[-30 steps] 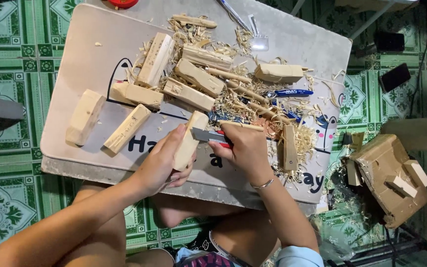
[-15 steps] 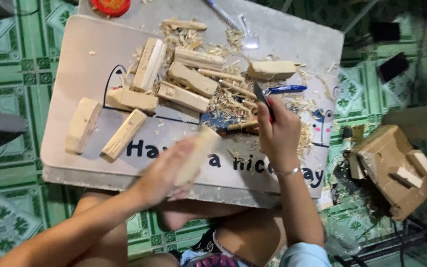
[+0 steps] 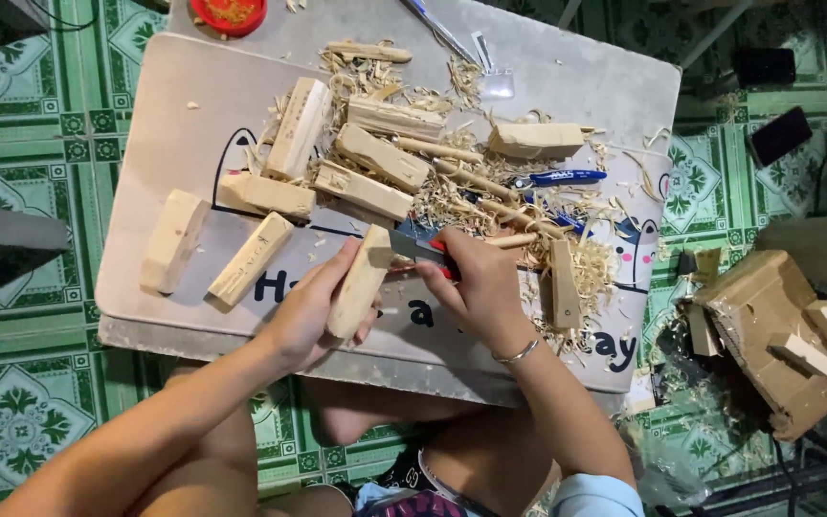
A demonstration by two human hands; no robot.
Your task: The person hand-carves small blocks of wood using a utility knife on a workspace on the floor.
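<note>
**Carving station, seen from above: wood block and knife in hand**

- Floor [image 3: 21, 421]: green patterned tiles, visible around all sides.
- Surface [image 3: 174, 124]: pale low tabletop with a cartoon print, strewn with shavings.
- Loose wooden blocks, left part: one short block [image 3: 174, 239] lying near the left edge; a longer one [image 3: 251, 257] just beside it, tilted.
- Left hand [image 3: 313, 311]: closed around a light wooden block [image 3: 361, 282], held tilted over the near edge of the surface, upper end toward the knife.
- Pile of cut blocks [image 3: 375, 158]: several lying close together behind the hands, among curled shavings [image 3: 461, 196].
- Red lid [image 3: 229, 13]: at the far edge of the surface.
- Right hand [image 3: 476, 287]: gripped around a utility knife [image 3: 418, 249] with a red handle; the blade end meets the top of the held block.
- Bracelet [image 3: 517, 354]: thin, on the right wrist.
- Blue pen [image 3: 557, 177]: lying among shavings, right of the pile.
- Cardboard box [image 3: 777, 335]: on the floor to the right, apart from the surface, with wood offcuts on top.
</note>
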